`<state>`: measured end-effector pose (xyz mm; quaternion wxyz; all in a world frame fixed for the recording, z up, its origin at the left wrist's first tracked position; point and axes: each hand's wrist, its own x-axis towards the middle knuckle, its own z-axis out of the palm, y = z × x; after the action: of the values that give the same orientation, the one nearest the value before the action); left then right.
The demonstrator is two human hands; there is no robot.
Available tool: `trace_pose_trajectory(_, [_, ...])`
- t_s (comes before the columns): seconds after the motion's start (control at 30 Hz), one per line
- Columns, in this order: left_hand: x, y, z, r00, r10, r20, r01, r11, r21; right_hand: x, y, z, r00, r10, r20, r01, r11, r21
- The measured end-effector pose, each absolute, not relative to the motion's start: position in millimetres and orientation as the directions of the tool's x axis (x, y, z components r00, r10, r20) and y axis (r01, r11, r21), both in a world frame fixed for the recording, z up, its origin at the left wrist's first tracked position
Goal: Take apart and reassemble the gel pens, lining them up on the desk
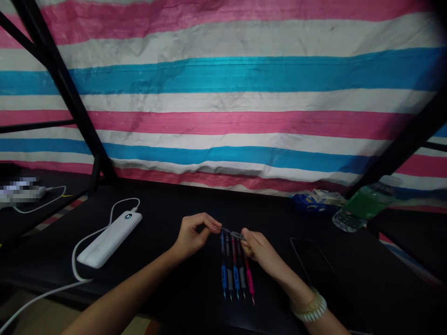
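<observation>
My left hand [195, 234] pinches the thin end of a slim pen part, which looks like a pen refill [225, 230]. At its other end, the fingers of my right hand [260, 251] are closed around a grey pen piece [238, 235], with a bracelet [312, 307] on that wrist. The two parts line up, but I cannot tell whether they are joined. Just below lie several pens side by side, tips toward me: a blue pen [224, 277], a grey pen [229, 279] and a pink pen [250, 281] among them. My right hand partly covers their upper ends.
On the black tabletop [167, 298], a white power bank [110, 239] with a cable lies left. A dark phone [316, 260] rests at right. Beyond it are a green-labelled bottle [366, 204] and a blue packet [307, 204]. Striped sheeting [223, 100] hangs behind.
</observation>
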<state>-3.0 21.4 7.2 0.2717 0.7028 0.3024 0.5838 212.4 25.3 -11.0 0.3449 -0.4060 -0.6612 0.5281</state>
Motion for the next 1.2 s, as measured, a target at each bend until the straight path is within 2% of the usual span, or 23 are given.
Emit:
trace_pose_trajectory(0.13, [-3, 20, 9, 0.164, 0.712, 0.683, 0.129, -0.702, 0.7, 217, 25, -7, -0.562, 0.824, -0.079, 0.019, -0.083, -0.996])
trace_pose_trajectory(0.27, [-5, 19, 12, 0.183, 0.687, 0.703, 0.123, -0.726, 0.677, 219, 25, -5, -0.649, 0.747, -0.144, -0.112, -0.281, -0.953])
trace_pose_trajectory(0.4, [-7, 19, 15, 0.202, 0.69, 0.695, 0.097, -0.72, 0.687, 216, 23, -6, -0.684, 0.715, -0.145, -0.162, -0.342, -0.926])
trace_pose_trajectory(0.47, [-6, 19, 16, 0.166, 0.748, 0.642, -0.004, -0.651, 0.759, 212, 20, -7, -0.654, 0.745, -0.133, -0.149, -0.299, -0.943])
trace_pose_trajectory(0.57, [-4, 22, 18, 0.087, 0.852, 0.517, -0.223, -0.489, 0.843, 205, 16, -8, -0.58, 0.813, -0.054, -0.062, -0.11, -0.992])
trace_pose_trajectory(0.67, [-3, 26, 17, 0.023, 0.913, 0.407, -0.384, -0.368, 0.847, 201, 14, -9, -0.513, 0.857, 0.049, 0.023, 0.07, -0.997])
trace_pose_trajectory(0.77, [-5, 31, 19, -0.034, 0.948, 0.316, -0.504, -0.289, 0.814, 203, 16, -11, -0.37, 0.92, 0.126, 0.031, 0.148, -0.989])
trace_pose_trajectory(0.93, [-8, 34, 20, -0.022, 0.962, 0.27, -0.531, -0.241, 0.813, 207, 21, -14, -0.176, 0.962, 0.208, 0.066, 0.222, -0.973])
trace_pose_trajectory(1.2, [-3, 34, 6, 0.193, 0.957, 0.217, -0.463, -0.106, 0.88, 205, 15, -7, -0.18, 0.949, 0.258, 0.19, 0.291, -0.938])
